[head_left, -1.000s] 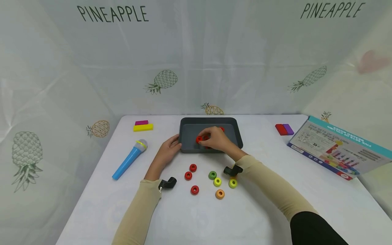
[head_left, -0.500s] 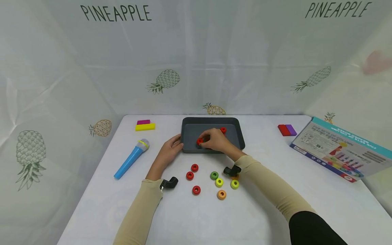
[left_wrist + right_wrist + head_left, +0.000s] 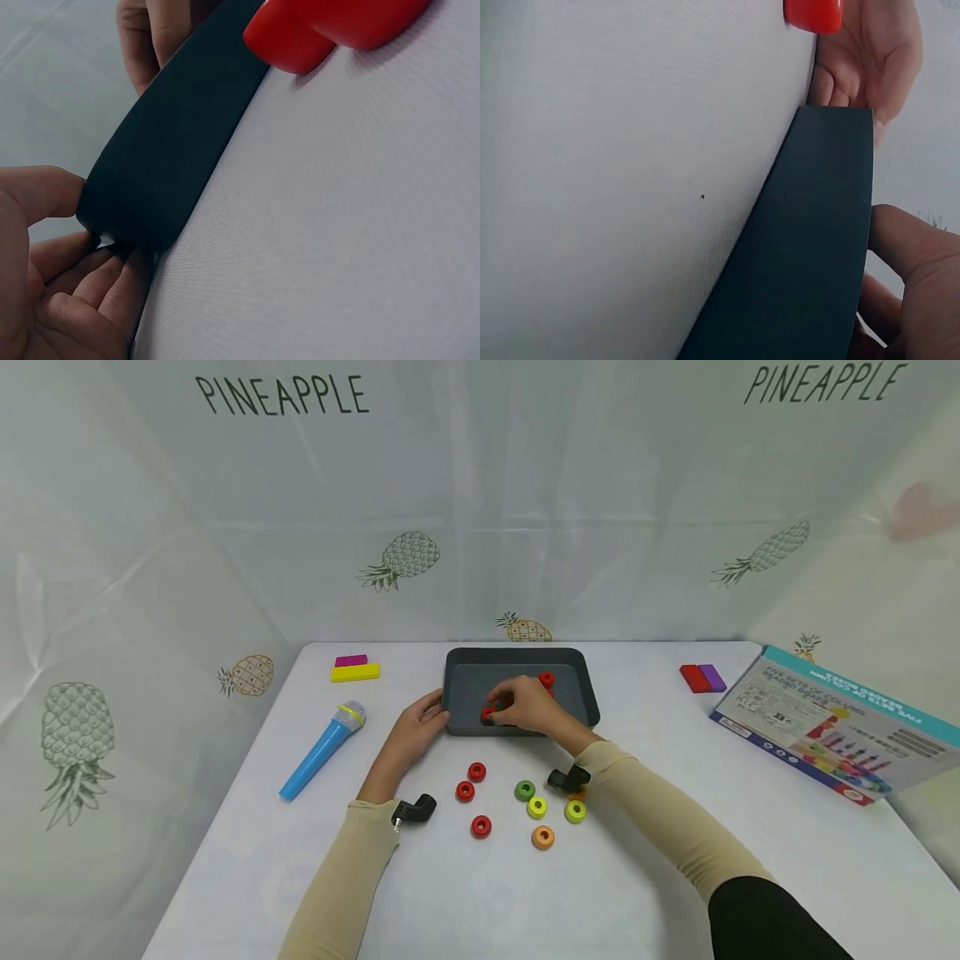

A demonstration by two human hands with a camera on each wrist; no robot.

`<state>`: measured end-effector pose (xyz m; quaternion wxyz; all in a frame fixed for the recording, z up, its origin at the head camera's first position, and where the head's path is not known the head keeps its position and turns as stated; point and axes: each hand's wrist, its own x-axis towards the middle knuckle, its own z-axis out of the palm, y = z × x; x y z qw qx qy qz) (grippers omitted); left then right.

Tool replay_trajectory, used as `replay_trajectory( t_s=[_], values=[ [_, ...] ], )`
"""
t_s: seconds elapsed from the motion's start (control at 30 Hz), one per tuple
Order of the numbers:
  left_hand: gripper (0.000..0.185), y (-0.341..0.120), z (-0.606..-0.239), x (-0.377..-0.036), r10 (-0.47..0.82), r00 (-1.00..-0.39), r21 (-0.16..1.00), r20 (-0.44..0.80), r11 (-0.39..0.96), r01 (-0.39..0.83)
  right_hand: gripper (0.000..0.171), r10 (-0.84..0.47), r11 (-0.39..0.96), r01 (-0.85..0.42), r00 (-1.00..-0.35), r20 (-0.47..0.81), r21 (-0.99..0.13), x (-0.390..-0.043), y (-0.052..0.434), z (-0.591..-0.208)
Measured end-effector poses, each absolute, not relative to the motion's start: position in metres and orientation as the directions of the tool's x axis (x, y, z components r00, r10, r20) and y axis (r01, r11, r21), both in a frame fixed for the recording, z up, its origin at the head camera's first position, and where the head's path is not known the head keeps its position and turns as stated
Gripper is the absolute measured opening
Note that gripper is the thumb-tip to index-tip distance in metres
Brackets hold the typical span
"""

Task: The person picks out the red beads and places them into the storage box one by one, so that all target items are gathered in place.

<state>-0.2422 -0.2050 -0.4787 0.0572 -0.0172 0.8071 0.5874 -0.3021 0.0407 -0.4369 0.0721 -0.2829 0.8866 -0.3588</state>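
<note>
My right hand (image 3: 525, 704) reaches into the dark grey tray (image 3: 472, 664) and pinches a red ring (image 3: 487, 715) near its front left corner. More red rings, among them a red ring (image 3: 547, 679) at the right, lie inside the tray, partly hidden by that hand. At the tray's left side, my left hand (image 3: 414, 727) holds the wall. Up close in the left wrist view, the left thumb (image 3: 45, 193) touches the corner while curled fingers lie against its lower edge. In the right wrist view, the tray's wall hides what the right fingertips hold.
On the white table before the tray lie several loose rings: red rings (image 3: 465, 791), a green ring (image 3: 524, 790), yellow rings (image 3: 575, 812) and orange rings (image 3: 543, 837). A blue toy microphone (image 3: 324, 750) and coloured blocks (image 3: 356, 672) lie left; more blocks (image 3: 695, 678) and a box (image 3: 832, 727) stand right.
The red ring in my right hand has come down slightly toward the tray's floor and front wall. My left hand stays at the tray's side. The head view has shifted a little.
</note>
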Motion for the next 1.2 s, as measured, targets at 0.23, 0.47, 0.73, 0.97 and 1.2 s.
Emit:
replay_trajectory(
  t_s=[0.23, 0.47, 0.73, 0.97, 1.2],
  values=[
    [0.057, -0.205, -0.482, -0.242, 0.043, -0.992, 0.944, -0.118, 0.315, -0.098, 0.029, -0.549, 0.590, -0.432, -0.834, 0.053, -0.682, -0.301, 0.042, -0.437],
    [0.057, -0.205, -0.485, -0.243, 0.049, -0.992, 0.948, -0.112, 0.306, -0.092, 0.029, -0.547, 0.586, -0.441, -0.834, 0.069, -0.680, -0.299, 0.044, -0.436],
    [0.058, -0.205, -0.481, -0.243, 0.042, -0.992, 0.943, -0.119, 0.317, -0.100, 0.028, -0.559, 0.564, -0.481, -0.820, 0.119, -0.671, -0.291, 0.045, -0.430],
    [0.058, -0.204, -0.478, -0.242, 0.033, -0.993, 0.940, -0.116, 0.326, -0.099, 0.028, -0.611, 0.513, -0.535, -0.777, 0.152, -0.671, -0.271, 0.046, -0.422],
    [0.058, -0.204, -0.478, -0.243, 0.031, -0.993, 0.945, -0.115, 0.312, -0.100, 0.029, -0.641, 0.456, -0.529, -0.753, 0.149, -0.716, -0.246, 0.048, -0.419]
  ],
)
